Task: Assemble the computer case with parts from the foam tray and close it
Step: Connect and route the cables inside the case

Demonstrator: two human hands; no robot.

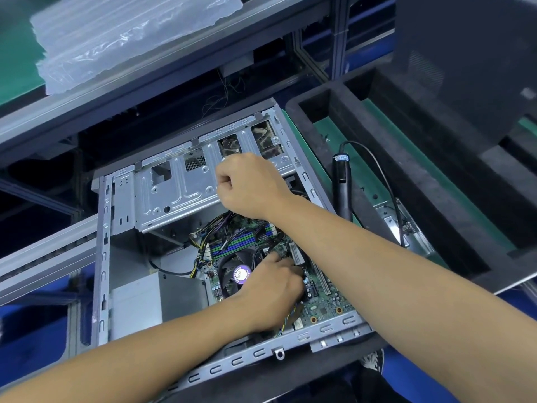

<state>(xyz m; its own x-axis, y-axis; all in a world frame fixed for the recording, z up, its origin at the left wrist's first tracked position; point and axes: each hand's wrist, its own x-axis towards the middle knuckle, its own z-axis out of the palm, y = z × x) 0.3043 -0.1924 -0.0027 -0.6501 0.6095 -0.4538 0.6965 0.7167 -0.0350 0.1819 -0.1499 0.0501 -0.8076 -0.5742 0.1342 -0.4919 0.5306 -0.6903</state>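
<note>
The open computer case (102, 257) lies on its side at the centre, showing the motherboard (325, 303), a CPU fan (232, 274) with a purple label, and a metal drive cage (174, 196). My right hand (250, 184) is curled at the right end of the drive cage and grips its edge; black cables (220, 225) run up beneath the palm. My left hand (273, 286) reaches into the case just right of the fan. Its fingertips curl down onto a black cable (257, 254) at the board and are partly hidden. The black foam tray (319, 112) stands to the right.
A black electric screwdriver (341, 181) with its cord lies in the foam tray, and a metal bracket (389, 219) lies beside it. A dark panel (465, 53) fills the top right. Clear plastic bags (116, 33) are stacked on the shelf at the top left. Aluminium frame rails (43, 257) run on the left.
</note>
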